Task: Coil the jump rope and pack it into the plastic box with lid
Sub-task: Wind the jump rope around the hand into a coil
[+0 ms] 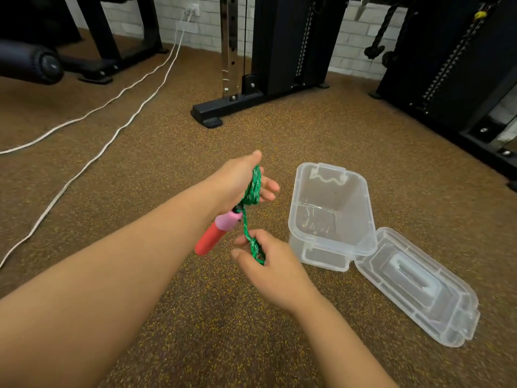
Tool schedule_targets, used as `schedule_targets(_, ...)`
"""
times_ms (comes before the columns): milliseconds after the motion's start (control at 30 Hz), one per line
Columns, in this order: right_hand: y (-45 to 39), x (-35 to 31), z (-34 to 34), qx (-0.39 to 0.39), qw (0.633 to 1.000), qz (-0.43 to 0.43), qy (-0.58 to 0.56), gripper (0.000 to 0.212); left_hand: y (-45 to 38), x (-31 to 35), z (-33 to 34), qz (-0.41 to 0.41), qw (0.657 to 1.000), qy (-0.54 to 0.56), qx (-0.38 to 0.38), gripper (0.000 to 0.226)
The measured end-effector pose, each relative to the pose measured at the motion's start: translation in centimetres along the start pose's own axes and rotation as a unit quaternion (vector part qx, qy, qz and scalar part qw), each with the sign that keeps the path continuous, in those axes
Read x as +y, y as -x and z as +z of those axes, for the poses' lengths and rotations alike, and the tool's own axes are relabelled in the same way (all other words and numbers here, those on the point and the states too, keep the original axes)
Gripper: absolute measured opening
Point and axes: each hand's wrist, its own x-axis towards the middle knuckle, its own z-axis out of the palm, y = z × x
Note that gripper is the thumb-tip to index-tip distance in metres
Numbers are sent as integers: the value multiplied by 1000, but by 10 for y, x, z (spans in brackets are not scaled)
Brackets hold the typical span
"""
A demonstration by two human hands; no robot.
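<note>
Green braided jump rope [254, 189] is wound in several turns around my left hand [240, 177], which is held above the floor. Its pink and red handle [216, 232] hangs down below that hand. A short length of rope runs down to my right hand [265, 264], which pinches it between thumb and fingers. The clear plastic box [333, 242] stands open on the floor just right of both hands, with nothing inside. Its clear lid [419, 287] lies flat on the floor at the box's right front corner.
Brown speckled gym flooring [167, 317] surrounds everything. Two white cables [112, 135] trail across the floor at left. A black weight machine base [212, 113] stands behind, with another black frame [447, 93] at right and a padded roller [33, 63] at far left.
</note>
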Motion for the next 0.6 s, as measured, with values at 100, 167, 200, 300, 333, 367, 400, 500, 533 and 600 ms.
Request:
schedule_targets(100,-2,-11,-20,16,997,-26,74,26,4,-7,4,20,982,-187,-31,47)
schedule_targets(167,-3,-15,-34,43,995,-40,83,21,8,-6,3,25,957,-283,-62,52)
schedule_targets(200,-3,-16,-41,57,995,-42,64,16,9,-5,3,29,946,-314,-76,51)
schedule_targets(300,-7,-15,-58,123,988,-25,-91,7,14,-5,2,6,918,-371,-137,56)
schedule_targets(333,-9,-14,-64,154,979,-10,-137,11,16,-7,1,-23,914,-372,-162,61)
schedule_targets(367,-11,-12,-69,180,967,9,-177,13,16,-8,0,-50,910,-369,-184,65)
schedule_targets(400,-13,-10,-73,199,957,27,-209,12,17,-10,-1,-73,908,-359,-202,70)
schedule_targets(500,-18,-2,-79,221,928,60,-293,11,16,-9,0,-90,915,-334,-207,69)
schedule_targets(533,-19,0,-78,226,917,67,-323,11,16,-7,1,-85,917,-331,-205,66)
schedule_targets(600,-19,3,-74,234,895,82,-369,11,16,-4,2,-83,922,-318,-206,60)
